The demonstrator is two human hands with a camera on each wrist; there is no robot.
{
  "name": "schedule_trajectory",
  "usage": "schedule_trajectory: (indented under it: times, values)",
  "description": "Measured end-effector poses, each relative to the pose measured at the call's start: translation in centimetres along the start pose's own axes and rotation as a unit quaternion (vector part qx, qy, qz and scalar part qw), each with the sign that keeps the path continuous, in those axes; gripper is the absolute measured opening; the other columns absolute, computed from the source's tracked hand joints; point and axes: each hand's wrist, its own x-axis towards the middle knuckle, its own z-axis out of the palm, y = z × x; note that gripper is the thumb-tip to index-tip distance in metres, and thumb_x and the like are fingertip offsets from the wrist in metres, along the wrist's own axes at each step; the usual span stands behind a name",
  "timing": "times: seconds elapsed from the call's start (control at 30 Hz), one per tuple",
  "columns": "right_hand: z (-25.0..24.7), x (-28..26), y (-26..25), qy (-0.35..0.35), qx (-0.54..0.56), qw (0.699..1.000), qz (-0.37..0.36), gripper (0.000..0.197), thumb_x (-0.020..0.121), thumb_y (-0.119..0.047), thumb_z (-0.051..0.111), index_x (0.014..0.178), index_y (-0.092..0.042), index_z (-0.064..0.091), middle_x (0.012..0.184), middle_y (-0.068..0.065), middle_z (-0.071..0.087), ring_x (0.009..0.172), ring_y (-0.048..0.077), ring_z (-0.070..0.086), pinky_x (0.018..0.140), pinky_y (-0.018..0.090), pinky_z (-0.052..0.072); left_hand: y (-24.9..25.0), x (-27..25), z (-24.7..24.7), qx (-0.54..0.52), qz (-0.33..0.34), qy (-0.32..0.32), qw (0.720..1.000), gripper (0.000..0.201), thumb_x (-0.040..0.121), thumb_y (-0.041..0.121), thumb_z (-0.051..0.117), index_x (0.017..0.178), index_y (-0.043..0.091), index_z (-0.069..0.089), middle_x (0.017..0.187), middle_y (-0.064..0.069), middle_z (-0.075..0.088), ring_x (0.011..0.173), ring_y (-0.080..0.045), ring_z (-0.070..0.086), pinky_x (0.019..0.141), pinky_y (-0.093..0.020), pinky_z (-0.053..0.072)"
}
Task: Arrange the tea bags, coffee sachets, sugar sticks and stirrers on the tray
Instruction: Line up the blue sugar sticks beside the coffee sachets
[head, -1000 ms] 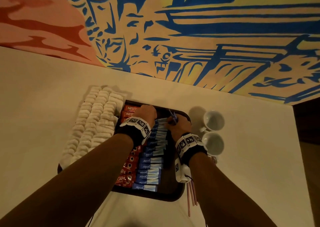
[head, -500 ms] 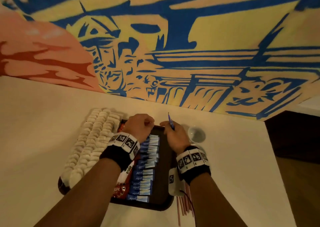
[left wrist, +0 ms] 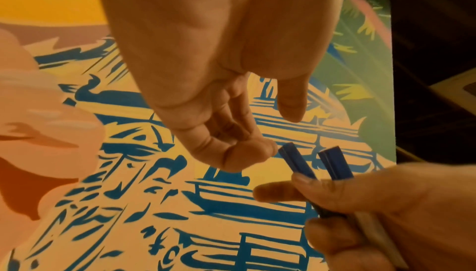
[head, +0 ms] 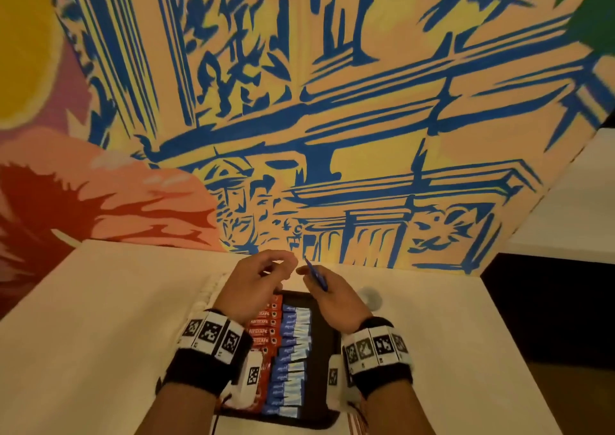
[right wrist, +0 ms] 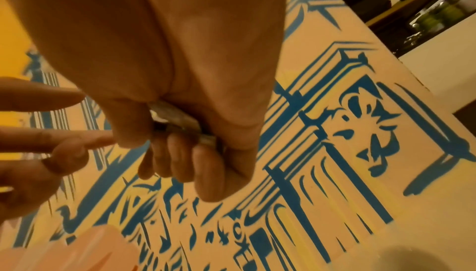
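Your right hand (head: pixel 336 296) is gripping two blue sugar sticks (left wrist: pixel 313 162) — fingers curled round them — raised above the far end of the dark tray (head: pixel 324 341). Your left hand (head: pixel 256 283) is hovering just beside them, fingers loosely curled, holding nothing — red coffee sachets (head: pixel 264 326) are lying in rows below.

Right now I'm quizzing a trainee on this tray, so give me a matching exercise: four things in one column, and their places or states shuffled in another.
Things:
1. left hand
2. right hand
3. red sachets
4. blue row

Places or states:
a. grips two blue sticks
b. on the tray, left of the blue row
c. holds nothing, fingers loose
d. on the tray, right of the red sachets

Pairs: 1-c, 2-a, 3-b, 4-d
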Motion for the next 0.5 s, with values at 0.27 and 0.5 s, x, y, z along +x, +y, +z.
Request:
schedule_trajectory:
  times: [0.27,0.5]
  values:
    - [1.9,-1.7,-5.3,-0.041,-0.093,0.994,-0.036,0.032,0.110,-0.028,0.041,0.140,-0.022,0.051,0.127,0.000,0.059,0.107,0.018,0.055,0.092,0.031,0.044,2.0,-2.4,-2.7,0.022,0.037,-0.005,0.999,0.014,0.096,0.035,0.065,0.105,0.026,0.071,0.091,-0.002,0.072,0.067,-0.014,0.063,0.062,-0.031,0.055]
    - [2.9,-2.9,-7.2,-0.008,-0.025,0.997,-0.072,0.029,0.106,-0.037,0.048,0.129,-0.025,0.062,0.118,-0.011,0.064,0.103,-0.002,0.056,0.091,0.019,0.040,1.8,-3.3,-6.6,-0.010,0.056,-0.011,0.998,0.013,0.094,0.007,0.066,0.104,0.011,0.073,0.077,-0.006,0.071,0.065,-0.011,0.066,0.062,-0.020,0.054]
